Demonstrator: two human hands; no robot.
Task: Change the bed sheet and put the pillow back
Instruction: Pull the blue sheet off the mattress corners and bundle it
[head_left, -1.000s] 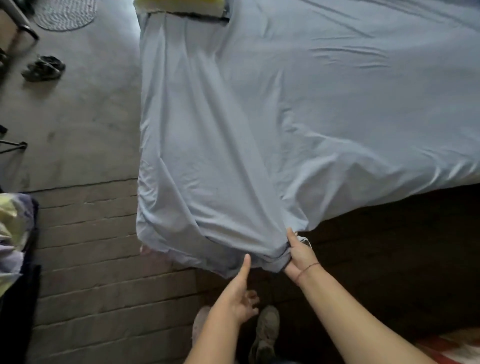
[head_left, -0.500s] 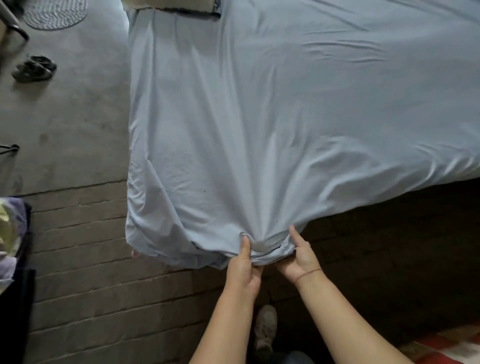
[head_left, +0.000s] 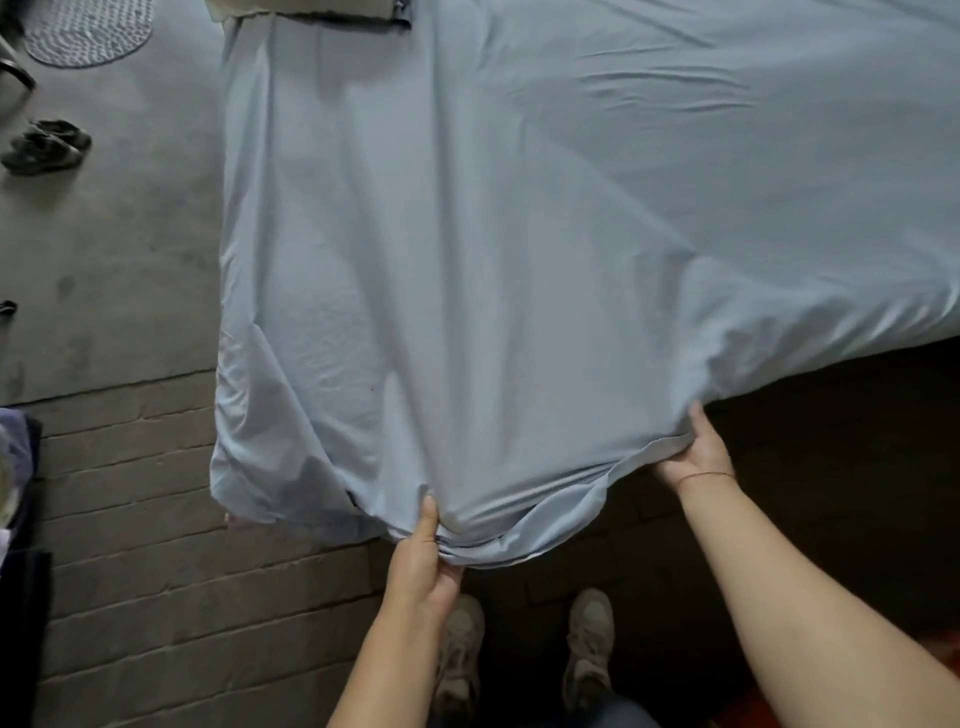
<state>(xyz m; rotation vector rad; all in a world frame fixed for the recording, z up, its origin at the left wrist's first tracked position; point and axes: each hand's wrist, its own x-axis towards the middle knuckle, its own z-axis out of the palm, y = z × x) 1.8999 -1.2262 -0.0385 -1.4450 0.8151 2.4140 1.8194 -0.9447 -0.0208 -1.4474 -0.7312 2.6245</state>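
With the left hand (head_left: 423, 564), pinches a bunched fold at the hem of the sheet (head_left: 493, 260), thumb up along the cloth, fingers curled beneath and out of sight. With the right hand (head_left: 693, 457), grips the same hem further right, thumb on top, fingers tucked under the edge and hidden. Holds the two hands apart, a sagging run of hem slung between them. Wears a thin red thread (head_left: 706, 475) at the right wrist.

Pale blue sheet: lies spread over the bed from the near corner out to the top and right borders of the view, cut off at both. Drapes down the left side towards the floor (head_left: 104, 234) and covers mattress and frame wholly. Shows long folds fanning up from the two grips and a few creases further back. Under the right stretch of hem, only darkness, too dim to make out.

At the top border, beside the sheet's far left corner, a cream slab (head_left: 301, 6) with a dark edge, mostly cut off; cannot tell whether pillow or mattress.

Below the hem, between the forearms, two shoes (head_left: 589, 644) on dark brick paving, the legs cut off by the bottom border. On the grey floor at left, a pair of sandals (head_left: 47, 145) and part of a round mat (head_left: 88, 31). At the left border, a cloth bundle (head_left: 10, 467), barely in view. At the lower right, a red patch (head_left: 940, 649), too cropped to name.
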